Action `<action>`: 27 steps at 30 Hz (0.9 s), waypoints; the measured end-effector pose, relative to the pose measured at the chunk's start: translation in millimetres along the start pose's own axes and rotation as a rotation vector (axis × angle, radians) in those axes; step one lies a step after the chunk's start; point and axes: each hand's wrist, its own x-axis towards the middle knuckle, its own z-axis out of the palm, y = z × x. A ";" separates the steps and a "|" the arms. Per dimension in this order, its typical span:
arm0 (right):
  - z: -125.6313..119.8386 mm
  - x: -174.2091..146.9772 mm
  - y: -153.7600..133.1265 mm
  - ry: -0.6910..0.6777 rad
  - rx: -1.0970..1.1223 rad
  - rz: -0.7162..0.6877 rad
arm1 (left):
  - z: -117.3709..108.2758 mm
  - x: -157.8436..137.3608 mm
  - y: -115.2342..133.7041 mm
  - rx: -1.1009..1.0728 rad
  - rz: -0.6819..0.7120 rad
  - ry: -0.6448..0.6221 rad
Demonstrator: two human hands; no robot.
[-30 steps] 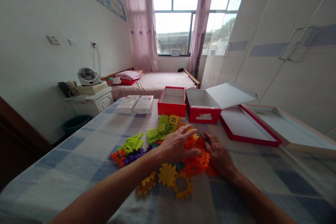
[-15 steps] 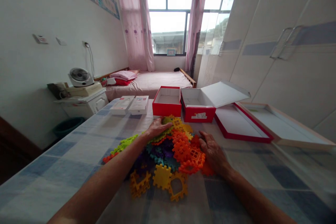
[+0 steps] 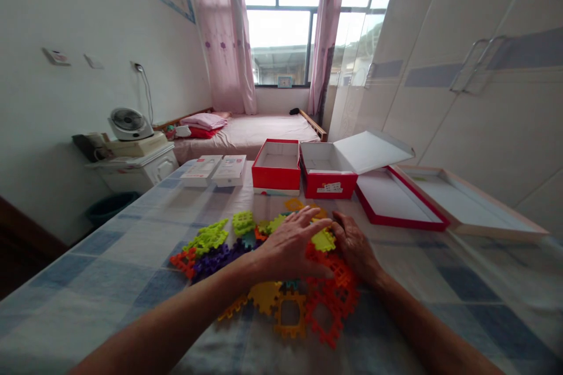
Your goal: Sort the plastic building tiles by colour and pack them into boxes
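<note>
A heap of plastic interlocking tiles in several colours lies on the checked tablecloth. My left hand [image 3: 294,246] is over the middle of the heap, fingers stretched out and spread, thumb toward the orange tiles [image 3: 341,272]. At the heap's right side rests my right hand [image 3: 355,246], its fingers extended beside a lime tile [image 3: 324,239]. Purple tiles [image 3: 217,259] and green tiles [image 3: 209,236] lie to the left of my left hand. Yellow tiles [image 3: 291,317] are spread nearest to me. Part of the heap is hidden under my left hand and forearm.
Beyond the heap stand a red open box [image 3: 276,179] and another red box with its lid raised [image 3: 331,187]. A shallow red lid [image 3: 398,202] and a pale tray [image 3: 470,202] lie to the right. Two white boxes [image 3: 229,171] sit at the back left.
My left hand has moved right and nearer to me across the heap. The tiles have shifted, with orange ones sliding toward me and the green ones spread apart. My right hand has barely moved.
</note>
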 end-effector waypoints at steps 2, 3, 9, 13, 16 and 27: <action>-1.6 0.9 -0.3 0.006 0.022 0.039 | -11.7 -28.1 -10.5 0.083 -0.090 0.036; -2.0 1.7 0.3 0.015 0.038 0.066 | -17.9 -45.2 -21.9 0.133 -0.168 0.091; -15.3 3.0 -0.9 -0.041 0.108 0.080 | -33.3 -160.7 -100.9 0.344 -0.832 0.265; -48.5 -13.2 -17.6 -0.359 0.055 -0.133 | -24.7 -193.3 -101.0 0.288 -0.813 0.178; -61.1 -33.5 -30.2 -0.554 0.007 -0.201 | -16.2 -181.2 -86.5 0.221 -0.704 0.182; -8.3 -58.2 -24.2 -0.302 -0.089 -0.234 | 6.9 -78.8 -37.7 -0.082 -0.425 0.352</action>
